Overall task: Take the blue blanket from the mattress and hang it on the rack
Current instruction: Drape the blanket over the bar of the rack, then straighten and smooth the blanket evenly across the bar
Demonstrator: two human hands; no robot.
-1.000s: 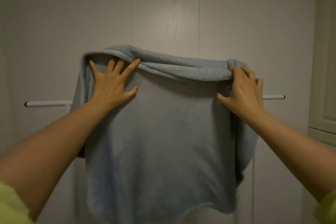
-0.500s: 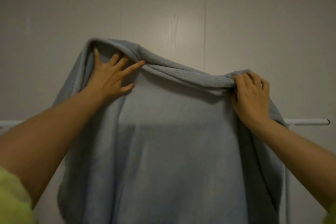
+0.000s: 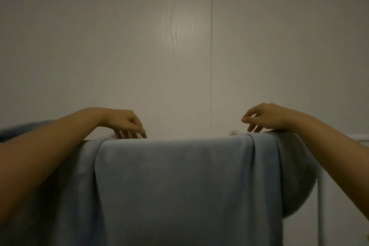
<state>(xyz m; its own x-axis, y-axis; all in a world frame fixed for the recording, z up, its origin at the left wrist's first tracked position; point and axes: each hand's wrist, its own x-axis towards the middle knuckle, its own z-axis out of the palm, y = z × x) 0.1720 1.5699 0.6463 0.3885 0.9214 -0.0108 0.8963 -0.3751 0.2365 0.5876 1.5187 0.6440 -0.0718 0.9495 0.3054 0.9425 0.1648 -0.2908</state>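
Note:
The blue blanket [image 3: 179,185] hangs over the top bar of the white rack [image 3: 321,205], its front half falling straight down toward me. My left hand [image 3: 125,124] reaches over the top edge on the left, fingers curled downward behind the fold. Above the top edge on the right hovers my right hand [image 3: 263,118], fingers apart and pointing down, just touching the cloth. The bar under the blanket is hidden; only the rack's right end and post show.
A pale panelled wall [image 3: 179,46] stands close behind the rack. A white horizontal rail end [image 3: 359,138] shows at the far right. The room is dim.
Both hands carried the blanket up and over the bar, then released its folded edge. The blanket now lies draped over the rack, and the view has tilted upward.

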